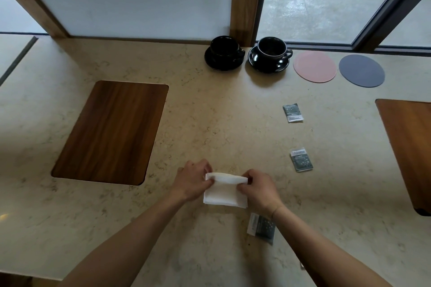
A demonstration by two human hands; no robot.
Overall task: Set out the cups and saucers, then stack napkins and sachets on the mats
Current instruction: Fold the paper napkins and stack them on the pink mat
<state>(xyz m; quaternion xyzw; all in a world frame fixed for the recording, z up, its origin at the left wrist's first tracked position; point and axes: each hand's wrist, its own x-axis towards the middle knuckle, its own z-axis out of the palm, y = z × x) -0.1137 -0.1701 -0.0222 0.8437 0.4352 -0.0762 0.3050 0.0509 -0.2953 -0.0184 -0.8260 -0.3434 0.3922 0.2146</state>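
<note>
A white napkin [225, 193] lies near the table's front middle, its far edge folded over. My left hand [192, 182] pinches its left end and my right hand [257, 187] pinches its right end. Two black cups on black saucers stand at the back: one [225, 50] on the left, one [271, 51] on the right. Beside them lie a pink round mat [314, 66] and a grey round mat [361, 70]. Three grey-green sachets lie on the table: one [292, 113] further back, one [301, 159] in the middle, one [261, 228] partly under my right forearm.
A wooden placemat [109, 133] lies at the left and another wooden placemat [410, 144] runs off the right edge. The beige stone table [210, 112] ends at a frosted panel and a window at the back.
</note>
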